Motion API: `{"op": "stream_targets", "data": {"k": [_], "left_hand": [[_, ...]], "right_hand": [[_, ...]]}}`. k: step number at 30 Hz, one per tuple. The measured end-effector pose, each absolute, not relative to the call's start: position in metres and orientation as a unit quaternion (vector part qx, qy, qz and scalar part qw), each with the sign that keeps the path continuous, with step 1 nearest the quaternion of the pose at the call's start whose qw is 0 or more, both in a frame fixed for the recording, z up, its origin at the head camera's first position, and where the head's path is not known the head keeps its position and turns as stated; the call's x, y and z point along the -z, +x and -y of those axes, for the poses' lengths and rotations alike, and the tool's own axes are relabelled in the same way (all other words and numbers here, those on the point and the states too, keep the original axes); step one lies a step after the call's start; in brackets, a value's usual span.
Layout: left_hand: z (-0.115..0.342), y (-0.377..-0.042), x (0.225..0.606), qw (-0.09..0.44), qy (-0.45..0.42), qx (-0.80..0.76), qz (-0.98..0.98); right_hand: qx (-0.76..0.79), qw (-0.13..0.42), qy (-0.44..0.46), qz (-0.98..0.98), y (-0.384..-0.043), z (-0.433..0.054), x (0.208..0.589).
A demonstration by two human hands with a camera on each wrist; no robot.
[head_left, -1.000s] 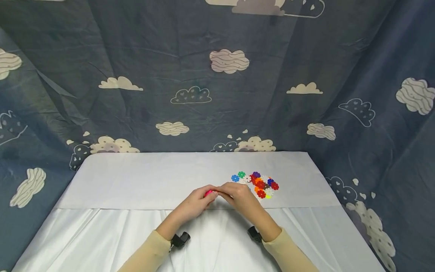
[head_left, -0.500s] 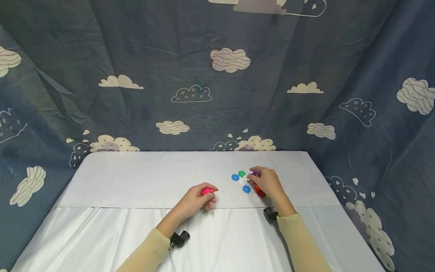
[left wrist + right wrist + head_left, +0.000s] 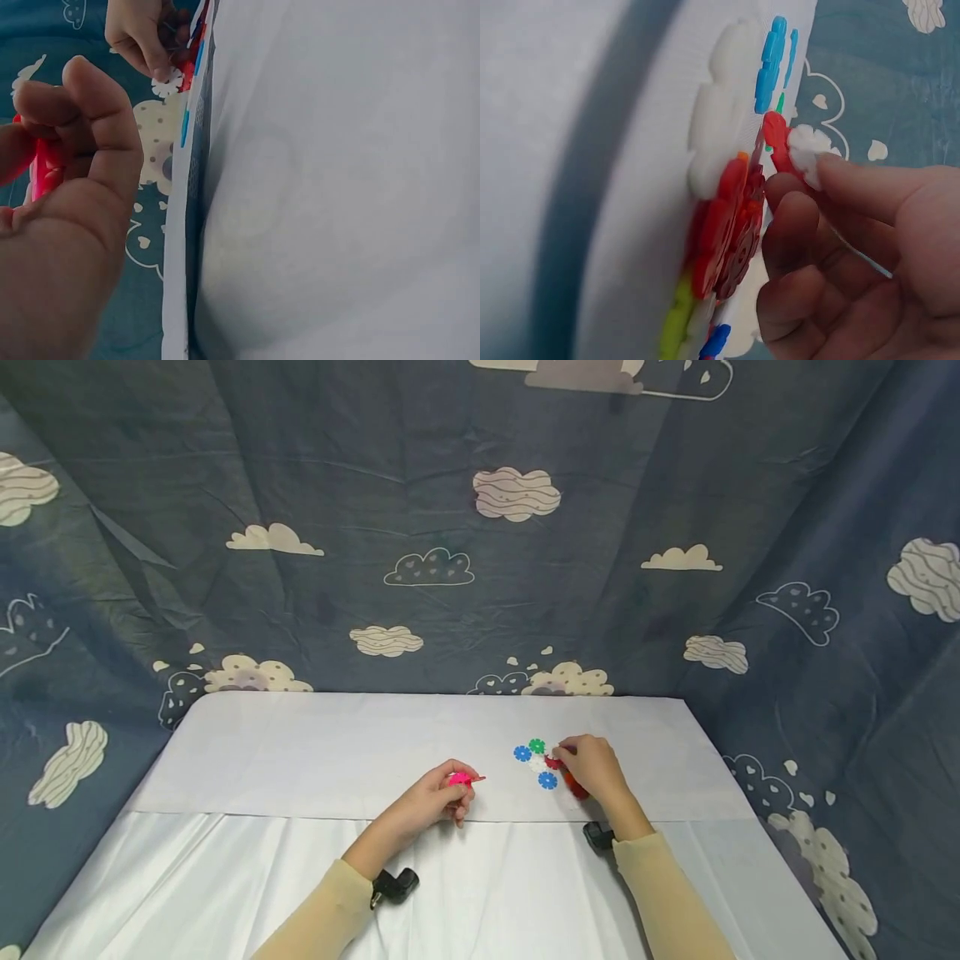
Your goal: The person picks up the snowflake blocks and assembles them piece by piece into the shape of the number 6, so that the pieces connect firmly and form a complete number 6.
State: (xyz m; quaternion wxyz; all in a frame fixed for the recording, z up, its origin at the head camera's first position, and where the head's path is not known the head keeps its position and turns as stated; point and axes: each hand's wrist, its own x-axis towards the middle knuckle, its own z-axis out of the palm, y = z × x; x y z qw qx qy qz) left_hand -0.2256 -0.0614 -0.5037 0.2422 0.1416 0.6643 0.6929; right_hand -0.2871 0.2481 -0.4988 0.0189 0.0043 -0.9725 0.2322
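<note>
My left hand (image 3: 435, 797) pinches a pink snowflake disc (image 3: 460, 779) between thumb and fingers. A thin red piece (image 3: 481, 778) sticks out from it to the right; whether they are joined I cannot tell. My right hand (image 3: 594, 766) is over the pile of snowflake discs, its thumb and fingers pinching a white snowflake disc (image 3: 808, 152). Right behind that one stands a red disc (image 3: 777, 139), and I cannot tell whether it touches. Much of the pile is hidden under the right hand in the head view.
Left of the pile lie a blue disc (image 3: 522, 753), a green disc (image 3: 537, 746) and another blue disc (image 3: 547, 781). Red discs (image 3: 724, 232) and a yellow-green disc (image 3: 676, 319) lie close by the right hand. A cloud-print curtain (image 3: 420, 610) hangs behind the white table (image 3: 300, 752).
One second ago both hands met at the pink disc. The right hand has since moved right to the pile and now pinches a white disc; the left stays in place with the pink disc.
</note>
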Motion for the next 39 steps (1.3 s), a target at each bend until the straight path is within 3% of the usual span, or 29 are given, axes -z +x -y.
{"op": "stream_targets", "data": {"k": [5, 15, 25, 39], "left_hand": [[0.062, -0.225, 0.503, 0.259, 0.136, -0.709, -0.642], [0.059, -0.221, 0.498, 0.237, 0.131, -0.714, -0.646], [0.059, -0.22, 0.489, 0.221, 0.14, -0.715, -0.648], [0.055, -0.216, 0.488, 0.223, 0.169, -0.692, -0.665]], "right_hand": [[-0.284, 0.02, -0.007, 0.959, -0.284, -0.25, 0.497], [-0.552, -0.091, -0.008, 0.829, -0.252, -0.218, 0.473], [-0.552, -0.108, 0.064, 0.824, -0.224, -0.186, 0.453], [-0.536, -0.116, 0.089, 0.832, -0.217, -0.176, 0.453]]}}
